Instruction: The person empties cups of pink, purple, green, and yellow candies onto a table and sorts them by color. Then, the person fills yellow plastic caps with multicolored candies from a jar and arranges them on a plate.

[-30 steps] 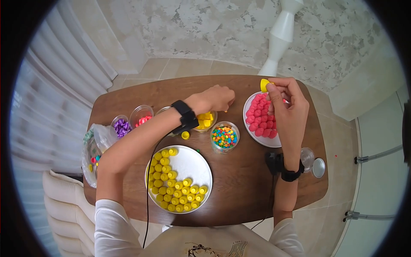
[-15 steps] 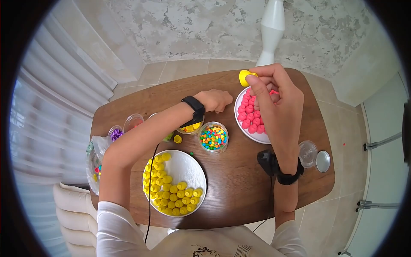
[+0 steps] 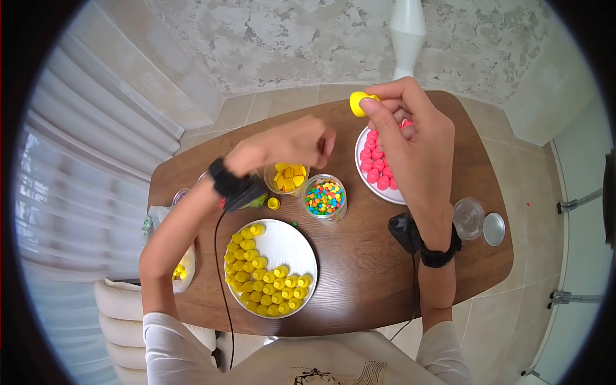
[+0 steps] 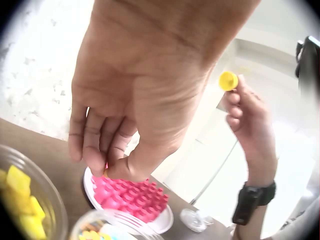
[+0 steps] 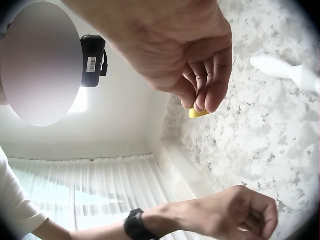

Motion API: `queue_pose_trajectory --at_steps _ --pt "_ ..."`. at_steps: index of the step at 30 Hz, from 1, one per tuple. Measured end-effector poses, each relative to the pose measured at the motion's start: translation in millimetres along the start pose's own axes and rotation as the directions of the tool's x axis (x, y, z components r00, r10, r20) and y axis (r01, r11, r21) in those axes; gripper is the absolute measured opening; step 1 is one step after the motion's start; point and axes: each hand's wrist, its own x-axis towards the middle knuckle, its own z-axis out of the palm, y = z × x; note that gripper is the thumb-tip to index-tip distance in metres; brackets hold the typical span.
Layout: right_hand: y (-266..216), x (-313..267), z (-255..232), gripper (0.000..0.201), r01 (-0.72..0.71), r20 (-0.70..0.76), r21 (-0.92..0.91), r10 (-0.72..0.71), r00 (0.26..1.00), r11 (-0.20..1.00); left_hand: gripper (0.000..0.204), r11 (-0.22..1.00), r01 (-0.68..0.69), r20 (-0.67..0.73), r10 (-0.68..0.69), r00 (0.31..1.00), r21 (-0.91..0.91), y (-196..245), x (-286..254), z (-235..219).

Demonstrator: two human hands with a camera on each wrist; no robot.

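My right hand (image 3: 417, 141) pinches a small yellow cup (image 3: 359, 104) between thumb and fingers, raised near the pink pieces. In the left wrist view the cup (image 4: 228, 81) shows its hollow side. My left hand (image 3: 289, 142) is above the table, back from the jar of coloured candies (image 3: 325, 197) and the tub of yellow pieces (image 3: 287, 178). Its thumb and fingertips meet in the left wrist view, with a tiny orange candy (image 4: 105, 173) just showing between them. Many similar yellow cups (image 3: 258, 274) stand on a white plate (image 3: 289, 247).
A white plate (image 3: 363, 173) of pink pieces (image 3: 378, 168) lies at the back right. A single yellow cup (image 3: 274, 203) stands by the tubs. To the right are a clear container (image 3: 468, 218) and a silver lid (image 3: 493, 229). Cables hang from both wrists.
My left hand has lifted off the table and turned. My right hand has carried the yellow cup up and left, above the back edge of the table.
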Motion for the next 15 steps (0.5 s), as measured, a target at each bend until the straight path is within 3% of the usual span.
queue_pose_trajectory --at_steps 1,5,7,9,11,13,15 --pt "0 0 0 0.013 -0.007 -0.006 0.001 0.007 1.0 1.0 0.012 0.999 -0.052 0.013 0.052 0.999 -0.007 6 -14 5" --pt "2 -3 4 0.014 0.013 0.034 -0.02 -0.012 0.999 1.0 0.016 0.999 -0.002 -0.021 0.003 1.0 0.046 17 -44 33" --pt "1 -5 8 0.015 0.019 0.054 -0.02 -0.018 0.998 1.0 0.018 0.989 -0.127 -0.321 0.144 0.936 0.072 10 -51 48" --pt "1 -8 11 0.016 0.063 0.065 -0.031 -0.061 0.996 0.998 0.016 0.997 -0.073 -0.393 0.074 0.917 0.017 11 -72 58" --pt "0 -11 15 0.016 0.055 0.078 -0.014 -0.054 0.995 0.998 0.013 0.981 0.192 -0.449 -0.181 0.875 -0.022 15 -107 77" --pt "-1 -12 18 0.016 0.064 0.091 0.002 -0.064 0.994 0.998 0.01 0.989 0.15 -0.467 -0.137 0.874 -0.009 -4 -120 107" --pt "-2 -14 21 0.016 0.07 0.128 -0.021 -0.067 0.989 0.997 0.011 0.979 0.149 -0.444 -0.072 0.893 0.139 -16 -127 127"
